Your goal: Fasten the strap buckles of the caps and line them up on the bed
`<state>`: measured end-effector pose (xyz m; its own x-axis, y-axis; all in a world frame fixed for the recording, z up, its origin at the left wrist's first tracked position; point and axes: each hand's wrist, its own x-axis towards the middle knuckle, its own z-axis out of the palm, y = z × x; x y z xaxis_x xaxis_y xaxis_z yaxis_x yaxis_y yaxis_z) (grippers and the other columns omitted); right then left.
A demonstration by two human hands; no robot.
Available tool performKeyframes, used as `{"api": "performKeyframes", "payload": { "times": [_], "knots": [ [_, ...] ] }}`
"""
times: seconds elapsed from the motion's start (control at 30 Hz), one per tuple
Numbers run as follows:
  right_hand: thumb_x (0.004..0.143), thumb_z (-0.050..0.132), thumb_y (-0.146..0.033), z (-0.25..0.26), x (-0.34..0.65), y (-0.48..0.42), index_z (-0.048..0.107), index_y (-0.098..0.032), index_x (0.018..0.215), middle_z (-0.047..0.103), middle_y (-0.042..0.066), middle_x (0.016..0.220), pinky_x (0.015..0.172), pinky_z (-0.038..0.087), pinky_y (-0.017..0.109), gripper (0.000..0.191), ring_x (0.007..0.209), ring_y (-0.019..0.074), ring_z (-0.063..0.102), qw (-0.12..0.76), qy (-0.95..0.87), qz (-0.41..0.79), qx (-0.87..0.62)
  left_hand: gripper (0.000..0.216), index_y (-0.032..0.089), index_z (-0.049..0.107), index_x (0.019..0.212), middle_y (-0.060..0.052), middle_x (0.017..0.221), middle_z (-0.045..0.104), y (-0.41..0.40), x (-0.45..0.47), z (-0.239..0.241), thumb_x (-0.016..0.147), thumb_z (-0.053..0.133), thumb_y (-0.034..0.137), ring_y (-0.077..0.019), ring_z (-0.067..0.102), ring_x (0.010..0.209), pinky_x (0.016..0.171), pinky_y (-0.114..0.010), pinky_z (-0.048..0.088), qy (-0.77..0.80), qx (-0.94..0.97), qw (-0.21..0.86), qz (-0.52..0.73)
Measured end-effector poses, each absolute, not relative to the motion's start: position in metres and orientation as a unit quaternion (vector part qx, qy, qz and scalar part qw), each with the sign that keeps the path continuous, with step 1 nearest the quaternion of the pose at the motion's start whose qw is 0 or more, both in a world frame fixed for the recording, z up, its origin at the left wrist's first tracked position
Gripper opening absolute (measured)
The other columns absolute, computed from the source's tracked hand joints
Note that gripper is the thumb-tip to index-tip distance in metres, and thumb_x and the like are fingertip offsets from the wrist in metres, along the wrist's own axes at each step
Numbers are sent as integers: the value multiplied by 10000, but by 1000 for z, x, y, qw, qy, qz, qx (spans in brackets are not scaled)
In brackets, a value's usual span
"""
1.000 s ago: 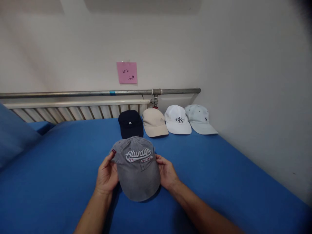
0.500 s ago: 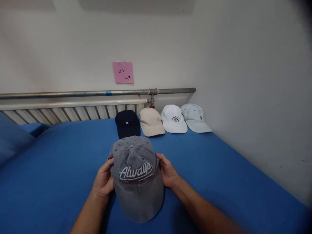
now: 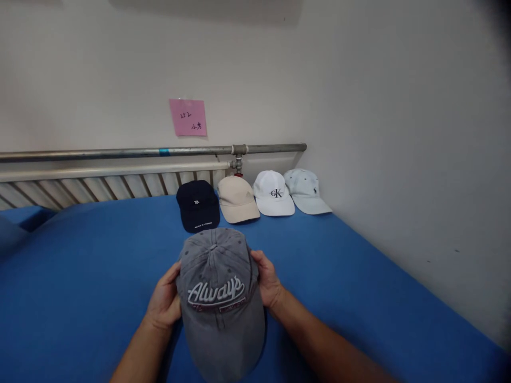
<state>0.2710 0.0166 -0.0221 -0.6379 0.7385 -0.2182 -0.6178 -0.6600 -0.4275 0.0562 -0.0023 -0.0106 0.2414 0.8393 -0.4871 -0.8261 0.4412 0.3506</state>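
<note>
A grey cap point(image 3: 217, 303) with "Always" stitched on its front is held over the blue bed point(image 3: 80, 276), its brim pointing toward me. My left hand point(image 3: 163, 300) grips its left side and my right hand point(image 3: 266, 279) grips its right side, fingers curled round the crown. Beyond it, a row of caps lies by the wall: a navy cap point(image 3: 197, 205), a beige cap point(image 3: 236, 198), a white cap point(image 3: 273, 193) with a black logo, and a pale blue cap point(image 3: 305, 190).
A metal pipe point(image 3: 120, 153) and a slatted rail point(image 3: 99, 183) run along the head of the bed. A pink note point(image 3: 187, 117) is stuck on the back wall. A white wall point(image 3: 419, 159) borders the bed on the right.
The grey cap has tipped forward so its crown top shows and its brim has come closer to me. The view has shifted to the right, sliding the row of caps left.
</note>
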Motion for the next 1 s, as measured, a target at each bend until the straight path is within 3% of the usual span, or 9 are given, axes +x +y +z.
{"api": "performKeyframes", "payload": {
  "times": [0.23, 0.43, 0.73, 1.0],
  "knots": [
    [645, 624, -362, -15, 272, 13, 679, -173, 792, 740, 69, 801, 890, 457, 437, 246, 979, 286, 649, 434, -136, 866, -207, 443, 129, 749, 746, -112, 779, 768, 2, 53, -11, 921, 342, 154, -260, 683, 1023, 1008, -419, 461, 302, 31, 792, 530],
    [687, 613, -315, -15, 274, 13, 667, -160, 846, 741, 66, 799, 912, 468, 429, 228, 941, 264, 670, 428, -122, 871, -209, 397, 146, 758, 801, -88, 784, 771, 3, 49, -22, 905, 376, 173, -253, 675, 1040, 1019, -384, 457, 254, 54, 832, 490],
    [759, 557, -394, -8, 268, 12, 662, -154, 811, 736, 81, 781, 904, 479, 451, 267, 954, 274, 666, 448, -95, 860, -225, 425, 124, 733, 777, -78, 674, 751, 2, 55, -4, 958, 358, 207, -244, 732, 858, 913, -393, 541, 338, 12, 767, 545],
    [781, 565, -368, -12, 258, 10, 645, -181, 817, 715, 39, 726, 876, 492, 405, 206, 889, 234, 672, 465, -41, 843, -269, 387, 137, 729, 776, -84, 668, 749, -1, 51, -2, 947, 396, 236, -275, 727, 874, 890, -445, 551, 340, 2, 744, 575]
  ]
}}
